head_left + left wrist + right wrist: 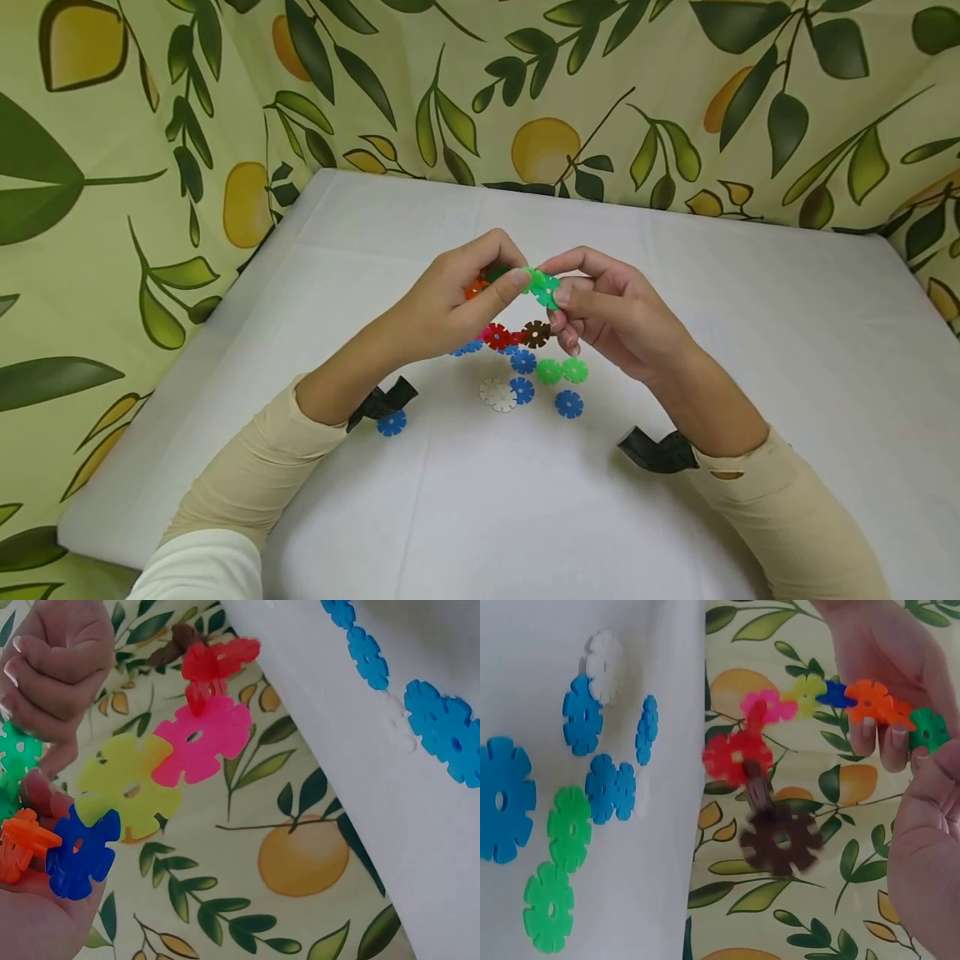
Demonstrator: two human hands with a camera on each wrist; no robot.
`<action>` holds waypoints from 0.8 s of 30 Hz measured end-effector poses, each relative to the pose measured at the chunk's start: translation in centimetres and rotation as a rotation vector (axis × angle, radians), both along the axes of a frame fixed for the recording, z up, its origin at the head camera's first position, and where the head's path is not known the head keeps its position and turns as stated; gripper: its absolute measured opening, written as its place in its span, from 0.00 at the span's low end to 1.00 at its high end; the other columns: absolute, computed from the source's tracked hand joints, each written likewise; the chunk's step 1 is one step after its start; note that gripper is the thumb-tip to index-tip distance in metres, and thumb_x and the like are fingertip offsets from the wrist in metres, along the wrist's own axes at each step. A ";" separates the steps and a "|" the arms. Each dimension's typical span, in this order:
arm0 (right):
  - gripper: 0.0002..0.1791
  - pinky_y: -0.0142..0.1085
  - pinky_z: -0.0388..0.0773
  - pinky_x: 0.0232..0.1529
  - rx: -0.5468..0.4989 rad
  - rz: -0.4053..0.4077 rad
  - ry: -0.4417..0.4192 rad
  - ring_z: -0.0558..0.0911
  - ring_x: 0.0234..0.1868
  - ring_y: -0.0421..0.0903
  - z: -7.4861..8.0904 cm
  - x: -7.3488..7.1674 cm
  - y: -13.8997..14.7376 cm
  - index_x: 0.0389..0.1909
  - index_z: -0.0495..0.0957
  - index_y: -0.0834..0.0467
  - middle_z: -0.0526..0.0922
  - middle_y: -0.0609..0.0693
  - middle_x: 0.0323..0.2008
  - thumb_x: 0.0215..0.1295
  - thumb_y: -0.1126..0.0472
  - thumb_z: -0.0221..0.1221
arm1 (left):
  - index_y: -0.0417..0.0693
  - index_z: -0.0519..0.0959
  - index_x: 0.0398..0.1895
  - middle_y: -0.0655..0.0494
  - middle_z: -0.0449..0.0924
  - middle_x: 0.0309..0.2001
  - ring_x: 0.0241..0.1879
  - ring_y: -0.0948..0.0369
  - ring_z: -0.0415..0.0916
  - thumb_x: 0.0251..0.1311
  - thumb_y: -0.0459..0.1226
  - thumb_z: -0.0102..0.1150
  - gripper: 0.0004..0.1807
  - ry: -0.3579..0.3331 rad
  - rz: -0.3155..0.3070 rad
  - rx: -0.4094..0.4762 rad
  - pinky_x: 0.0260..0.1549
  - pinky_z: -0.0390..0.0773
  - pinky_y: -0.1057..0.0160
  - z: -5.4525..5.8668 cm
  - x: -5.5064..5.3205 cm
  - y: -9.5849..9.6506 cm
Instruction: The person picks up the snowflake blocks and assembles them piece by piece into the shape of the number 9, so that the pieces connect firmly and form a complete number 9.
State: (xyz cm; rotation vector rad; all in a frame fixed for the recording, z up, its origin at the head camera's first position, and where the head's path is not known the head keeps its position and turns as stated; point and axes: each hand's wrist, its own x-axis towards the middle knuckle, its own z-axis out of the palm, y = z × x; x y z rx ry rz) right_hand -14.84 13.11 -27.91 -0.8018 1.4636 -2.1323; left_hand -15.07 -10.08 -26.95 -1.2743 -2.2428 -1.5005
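Both hands meet above the table around a chain of notched plastic flower discs that slot together. My left hand (442, 304) pinches the chain near its green end with thumb and forefinger. My right hand (630, 312) pinches a green disc (542, 293) at that end. From there the chain hangs in a curve: orange discs (868, 700), a dark blue disc (84, 862), a yellow disc (112, 774), a pink disc (217, 739), red discs (497, 337) and brown discs (536, 334). The joint between the green discs is partly covered by fingers.
On the white table (450, 517) below lie loose discs: blue discs (570, 404), a joined green pair (549, 372) and overlapping white discs (492, 392). Another blue disc (392, 423) lies near the left wrist. A patterned curtain (465, 92) stands behind the table.
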 end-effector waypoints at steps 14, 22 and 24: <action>0.11 0.34 0.77 0.23 0.144 -0.201 0.109 0.75 0.23 0.48 0.1 -0.7 0.8 0.51 0.76 0.62 0.76 0.55 0.25 0.76 0.70 0.48 | 0.38 0.69 0.44 0.51 0.77 0.35 0.28 0.57 0.78 0.74 0.31 0.45 0.04 -0.109 0.070 0.117 0.29 0.79 0.57 1.0 -0.3 -1.2; 0.06 0.37 0.78 0.25 0.670 -0.204 0.399 0.75 0.26 0.50 -1.0 -1.9 1.2 0.45 0.79 0.63 0.79 0.57 0.29 0.71 0.69 0.56 | 0.42 0.72 0.47 0.52 0.78 0.35 0.32 0.57 0.75 0.69 0.35 0.57 0.09 -0.211 0.117 0.035 0.30 0.77 0.59 1.7 -0.2 -2.1; 0.06 0.37 0.78 0.29 0.869 -0.144 0.504 0.77 0.29 0.49 -1.5 -2.2 1.1 0.45 0.80 0.61 0.80 0.52 0.30 0.70 0.66 0.59 | 0.44 0.75 0.50 0.53 0.79 0.36 0.35 0.58 0.76 0.64 0.37 0.65 0.15 -0.230 0.140 -0.015 0.34 0.79 0.60 1.8 -0.1 -2.1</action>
